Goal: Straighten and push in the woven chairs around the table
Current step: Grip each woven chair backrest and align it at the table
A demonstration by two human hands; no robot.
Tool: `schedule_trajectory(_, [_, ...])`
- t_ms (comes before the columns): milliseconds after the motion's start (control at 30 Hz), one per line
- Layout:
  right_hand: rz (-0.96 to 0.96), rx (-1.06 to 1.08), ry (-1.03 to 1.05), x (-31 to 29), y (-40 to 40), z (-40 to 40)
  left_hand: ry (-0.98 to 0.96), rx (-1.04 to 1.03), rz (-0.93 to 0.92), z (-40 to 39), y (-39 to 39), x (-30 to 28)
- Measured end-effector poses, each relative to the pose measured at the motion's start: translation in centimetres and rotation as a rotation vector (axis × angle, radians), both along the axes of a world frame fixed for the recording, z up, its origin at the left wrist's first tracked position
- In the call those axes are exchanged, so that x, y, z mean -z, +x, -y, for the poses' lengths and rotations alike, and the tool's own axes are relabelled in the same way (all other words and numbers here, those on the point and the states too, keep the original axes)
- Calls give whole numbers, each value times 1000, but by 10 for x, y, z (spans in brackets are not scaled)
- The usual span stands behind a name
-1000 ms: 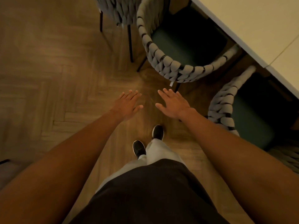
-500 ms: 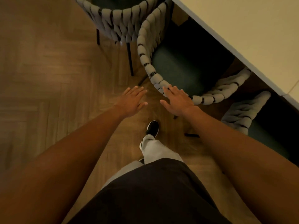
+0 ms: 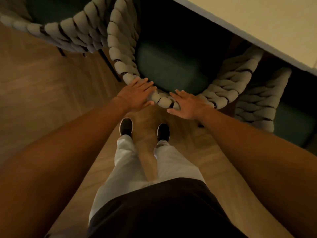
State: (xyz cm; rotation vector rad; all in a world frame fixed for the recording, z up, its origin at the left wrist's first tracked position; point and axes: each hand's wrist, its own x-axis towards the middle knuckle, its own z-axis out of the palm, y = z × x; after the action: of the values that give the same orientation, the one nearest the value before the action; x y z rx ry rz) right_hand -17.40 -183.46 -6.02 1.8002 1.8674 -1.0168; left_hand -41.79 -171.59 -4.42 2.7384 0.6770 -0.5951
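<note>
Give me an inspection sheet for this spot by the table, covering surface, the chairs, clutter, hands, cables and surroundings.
Surface: pale table top at upper right, its edge running diagonally; what shows of it is bare.
Job's things: middle woven chair with a dark seat, its front under the table edge; left woven chair close beside it; right woven chair partly under the table.
Clutter: nothing seen.
Hands: left hand and right hand lie with straight fingers on the middle chair's back rim.
Cables: nothing seen.
Surroundings: wood floor; the person's dark shoes just behind the chair.
</note>
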Motion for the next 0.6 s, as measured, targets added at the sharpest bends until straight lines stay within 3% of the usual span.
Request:
schedule_trajectory(200, [40, 226, 152, 12, -14, 9, -80, 311, -30, -42, 19, 16])
schedule_trajectory(300, [127, 231, 216, 8, -22, 11, -93, 342, -38, -48, 19, 21])
schedule_trajectory(600, [94, 307, 123, 3, -40, 28, -26, 407, 21, -43, 8, 25])
